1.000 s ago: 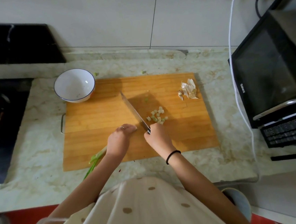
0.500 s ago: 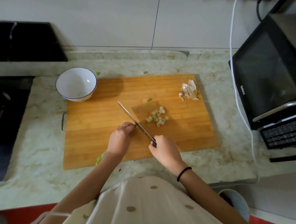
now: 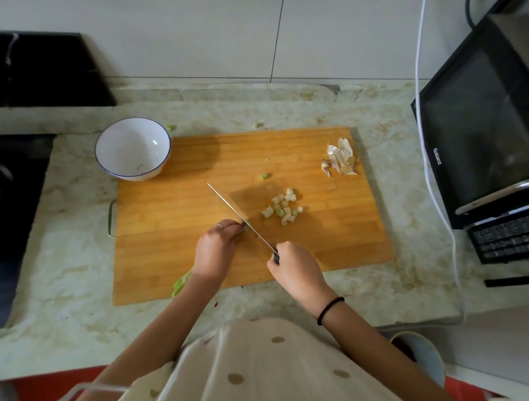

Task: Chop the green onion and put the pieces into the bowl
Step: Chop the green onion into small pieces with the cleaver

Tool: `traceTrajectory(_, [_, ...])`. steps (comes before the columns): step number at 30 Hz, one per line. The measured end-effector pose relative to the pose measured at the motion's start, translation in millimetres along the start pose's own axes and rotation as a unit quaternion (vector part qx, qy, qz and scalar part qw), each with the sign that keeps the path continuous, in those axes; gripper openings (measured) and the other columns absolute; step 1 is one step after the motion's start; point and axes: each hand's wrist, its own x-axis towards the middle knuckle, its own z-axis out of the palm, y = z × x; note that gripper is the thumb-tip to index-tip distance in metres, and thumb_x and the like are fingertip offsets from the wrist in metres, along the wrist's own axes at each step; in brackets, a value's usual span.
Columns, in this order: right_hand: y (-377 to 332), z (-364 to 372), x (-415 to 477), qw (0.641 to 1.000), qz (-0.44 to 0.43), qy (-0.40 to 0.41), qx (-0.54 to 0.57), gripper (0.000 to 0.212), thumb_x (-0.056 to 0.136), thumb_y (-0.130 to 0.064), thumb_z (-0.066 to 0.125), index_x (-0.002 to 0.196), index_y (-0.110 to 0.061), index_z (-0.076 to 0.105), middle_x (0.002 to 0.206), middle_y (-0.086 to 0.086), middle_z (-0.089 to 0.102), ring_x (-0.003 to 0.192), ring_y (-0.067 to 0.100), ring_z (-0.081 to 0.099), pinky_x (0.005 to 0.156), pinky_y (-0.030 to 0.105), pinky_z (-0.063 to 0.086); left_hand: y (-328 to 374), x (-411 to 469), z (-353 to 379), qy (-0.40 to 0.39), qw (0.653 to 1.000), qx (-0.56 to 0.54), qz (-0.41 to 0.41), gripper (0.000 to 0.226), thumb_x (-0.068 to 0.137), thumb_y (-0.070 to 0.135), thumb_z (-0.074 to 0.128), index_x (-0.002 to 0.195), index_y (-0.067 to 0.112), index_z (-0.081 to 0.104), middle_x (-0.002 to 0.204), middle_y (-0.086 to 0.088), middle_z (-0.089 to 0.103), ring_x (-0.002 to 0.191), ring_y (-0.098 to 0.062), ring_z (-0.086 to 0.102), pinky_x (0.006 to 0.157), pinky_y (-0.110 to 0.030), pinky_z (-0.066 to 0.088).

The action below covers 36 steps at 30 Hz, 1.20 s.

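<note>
a white bowl with a thin blue rim stands upright at the far left corner of a wooden cutting board, partly on the board and partly on the marbled counter. its white inside shows only a faint streak low on the wall. the chopped pieces lie in a loose heap on the middle of the board, well apart from the bowl and just right of the blade.

the green onion lies flat on the board, its long axis running on a diagonal from the near left edge toward the middle. its green end pokes out past the board's near edge beside the left wrist. the rest is hidden under the left hand, whose curled fingers pin the stalk down, fingertips close against the blade. a ring shows on one finger.

the right hand is wrapped around the dark handle of a knife. the blade slants away to the far left, crossing the onion's line, tip pointing roughly toward the bowl.

one stray green piece sits on the board beyond the heap. a small pile of papery garlic skins lies at the far right corner. two more green bits rest on the counter behind the board. a black microwave stands at the right, a white cable hanging in front of it.
</note>
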Motion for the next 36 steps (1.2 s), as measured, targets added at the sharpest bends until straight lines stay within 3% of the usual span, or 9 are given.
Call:
traceTrajectory(3, [-4,2,4,1.0,0.009,-0.006,0.003,0.04,0.092,-0.014,0.047,0.057,-0.019,0.029,0.056,-0.004,0.035,0.052,0.018,0.04,0.042,0.023,0.025,-1,1,3,0.002,1.0,0.004,-0.014,0.029,0.064,-0.014,0.066,0.083,0.006,0.073,0.09,-0.007,0.071,0.064,-0.028,0.066,0.049,-0.033,0.054])
traceTrajectory(7, [-7,1,8,0.999,0.027,-0.017,0.028,0.04,0.091,-0.012,0.047,0.057,-0.017,0.028,0.053,-0.003,0.031,0.045,0.013,0.03,0.042,0.024,0.021,-1,3,6,0.004,0.999,0.02,-0.028,0.028,0.061,-0.017,0.066,0.078,0.004,0.072,0.086,-0.007,0.07,0.056,-0.027,0.064,0.043,-0.031,0.052])
traceTrajectory(11, [-11,-1,18,0.998,0.027,-0.018,0.053,0.038,0.091,-0.012,0.048,0.057,-0.017,0.031,0.054,-0.002,0.035,0.046,0.014,0.035,0.042,0.023,0.025,0,4,7,0.008,0.999,0.026,-0.028,0.028,0.058,-0.018,0.067,0.075,0.004,0.073,0.085,-0.008,0.07,0.055,-0.025,0.064,0.041,-0.029,0.051])
traceTrajectory(15, [-20,1,27,0.997,0.019,-0.01,0.068,0.038,0.09,-0.013,0.049,0.057,-0.02,0.032,0.056,-0.003,0.038,0.056,0.02,0.044,0.042,0.024,0.028,0,2,6,0.003,0.999,0.021,-0.036,0.032,0.058,-0.017,0.064,0.079,0.005,0.074,0.086,-0.008,0.071,0.06,-0.026,0.065,0.045,-0.031,0.053])
traceTrajectory(22, [-13,-5,30,0.991,0.034,-0.022,0.124,0.038,0.086,-0.009,0.049,0.055,-0.014,0.028,0.051,-0.001,0.03,0.043,0.014,0.03,0.042,0.025,0.022,2,-1,4,-0.002,0.999,0.03,-0.04,0.028,0.072,-0.011,0.061,0.088,0.007,0.074,0.097,-0.006,0.071,0.07,-0.027,0.067,0.051,-0.036,0.056])
traceTrajectory(29, [9,-11,16,0.987,0.07,0.042,0.14,0.035,0.09,-0.012,0.048,0.059,-0.014,0.032,0.052,-0.001,0.032,0.043,0.015,0.031,0.042,0.024,0.021,7,-12,-8,0.008,0.997,0.077,0.004,0.039,0.065,-0.009,0.07,0.091,0.019,0.073,0.095,0.003,0.071,0.076,-0.023,0.065,0.036,-0.025,0.047])
traceTrajectory(32, [15,-14,7,0.984,0.056,0.061,0.157,0.037,0.09,-0.013,0.048,0.059,-0.014,0.028,0.051,-0.002,0.026,0.042,0.015,0.025,0.044,0.024,0.018,4,-15,-8,0.006,0.998,0.063,0.017,0.043,0.066,-0.012,0.068,0.099,0.015,0.072,0.102,-0.001,0.07,0.085,-0.025,0.065,0.043,-0.029,0.052])
traceTrajectory(36, [14,-14,-4,0.994,0.017,0.034,0.102,0.039,0.09,-0.014,0.049,0.057,-0.016,0.028,0.051,-0.003,0.029,0.043,0.013,0.028,0.043,0.024,0.019,4,-11,-6,-0.004,0.999,0.046,0.003,0.037,0.071,-0.009,0.067,0.098,0.014,0.072,0.102,-0.004,0.069,0.082,-0.026,0.065,0.047,-0.031,0.053])
